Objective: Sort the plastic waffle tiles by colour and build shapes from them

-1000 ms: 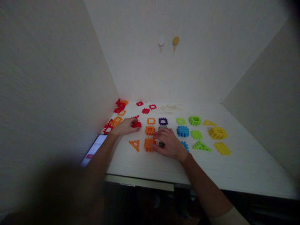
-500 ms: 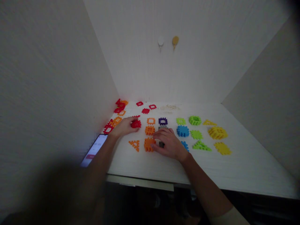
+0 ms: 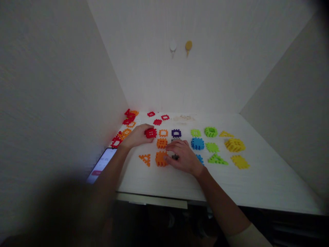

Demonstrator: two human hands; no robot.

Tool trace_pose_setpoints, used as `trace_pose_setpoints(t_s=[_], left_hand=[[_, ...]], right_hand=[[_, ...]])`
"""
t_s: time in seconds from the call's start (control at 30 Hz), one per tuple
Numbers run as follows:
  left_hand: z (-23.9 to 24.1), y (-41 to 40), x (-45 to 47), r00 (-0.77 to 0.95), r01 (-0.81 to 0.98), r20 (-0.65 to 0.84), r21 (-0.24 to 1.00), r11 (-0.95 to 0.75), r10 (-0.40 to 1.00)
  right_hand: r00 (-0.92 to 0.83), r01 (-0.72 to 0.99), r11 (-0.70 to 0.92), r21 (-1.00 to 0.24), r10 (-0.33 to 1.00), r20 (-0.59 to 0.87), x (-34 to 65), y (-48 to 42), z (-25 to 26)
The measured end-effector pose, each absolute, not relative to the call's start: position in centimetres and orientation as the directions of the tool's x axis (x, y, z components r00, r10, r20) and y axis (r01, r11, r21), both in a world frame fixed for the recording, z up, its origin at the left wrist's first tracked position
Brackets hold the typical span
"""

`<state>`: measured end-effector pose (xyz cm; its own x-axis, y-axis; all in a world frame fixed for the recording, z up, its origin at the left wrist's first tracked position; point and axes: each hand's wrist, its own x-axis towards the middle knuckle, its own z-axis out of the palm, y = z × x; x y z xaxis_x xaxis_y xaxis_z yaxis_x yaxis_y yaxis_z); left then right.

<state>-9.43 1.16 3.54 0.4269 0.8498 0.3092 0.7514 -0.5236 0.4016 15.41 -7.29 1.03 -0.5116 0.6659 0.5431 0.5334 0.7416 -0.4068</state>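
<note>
My left hand [image 3: 136, 136] is closed round a red toothed block [image 3: 150, 133], lifted just off the white table [image 3: 159, 178]. My right hand [image 3: 183, 157] lies over a grey block [image 3: 175, 157], fingers curled on it, its fingertips beside an orange cube [image 3: 160, 159]. An orange waffle tile [image 3: 161, 143], an orange frame [image 3: 163, 132] and a purple frame [image 3: 176, 133] lie between the two hands. An orange triangle [image 3: 145, 159] sits left of the cube.
Blue [image 3: 197, 143], green [image 3: 210, 131] and yellow [image 3: 234, 145] blocks lie in rows to the right. Red and orange pieces [image 3: 128, 120] pile in the back left corner. A lit phone [image 3: 100, 165] rests at the left edge. Walls enclose three sides; two hooks [image 3: 180, 46] hang on the back wall.
My left hand has raised the red block and turned it so its face shows. My right hand has stayed over the grey block. The camera view shifted slightly.
</note>
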Motion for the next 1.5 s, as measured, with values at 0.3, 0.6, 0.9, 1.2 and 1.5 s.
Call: trace_pose_setpoints(t_s=[0.3,0.6,0.9,1.2,1.5], left_hand=[[5.4,0.7,-5.1,0.452,0.631,0.402,0.487,-0.604,0.796],[6.7,-0.5,-1.7,0.544,0.423,0.391,0.637,-0.645,0.742],[5.3,-0.3,-1.8,0.533,0.311,0.388,0.736,-0.601,0.752],[5.4,-1.5,-2.0,0.546,0.263,0.415,0.74,-0.619,0.728],[5.6,-2.5,-2.0,0.563,0.353,0.452,0.626,-0.695,0.693]], right_hand=[[-0.177,0.495,0.623,-0.606,0.754,0.632,17.0,-5.9,1.0],[-0.095,0.302,0.58,-0.756,0.808,0.582,17.6,-5.0,1.2],[-0.156,0.271,0.61,-0.745,0.792,0.591,18.4,-5.1,1.3],[-0.153,0.363,0.608,-0.706,0.786,0.599,18.4,-5.6,2.1],[-0.184,0.412,0.644,-0.645,0.752,0.633,18.4,-5.7,2.0]])
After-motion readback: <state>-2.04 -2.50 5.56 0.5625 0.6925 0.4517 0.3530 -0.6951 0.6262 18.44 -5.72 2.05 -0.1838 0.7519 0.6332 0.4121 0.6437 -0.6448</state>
